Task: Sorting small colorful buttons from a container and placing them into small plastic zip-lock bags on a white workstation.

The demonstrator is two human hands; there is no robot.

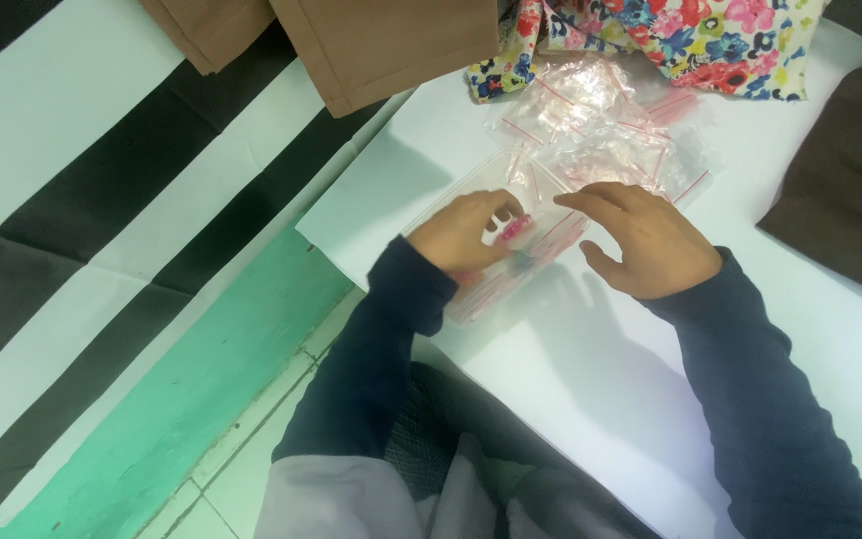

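- White table point(591, 399) runs across the room, brown cloth point(381, 40) and a floral cloth point(700, 30) at its far edge, another dark cloth point(850, 200) off to the right.
- Heap of clear bags point(601, 120) with red seal strips sits just past the hands, near the floral cloth.
- One bag point(511, 274) lies flat by the table's left edge, under the left hand point(461, 235), and it looks full of small pink and red pieces.
- Left hand curls down on it, fingers bent and pressed onto the plastic, a pink piece point(514, 229) showing right at the fingertips; whether it pinches that piece, I cannot tell.
- Right hand point(646, 240) lies fingers together, tips touching the bag's far end, gripping nothing.
- To do this well, I reckon: keep the bag pinned flat with the right hand, work the left fingertips gently so the thin plastic does not slide toward the edge.
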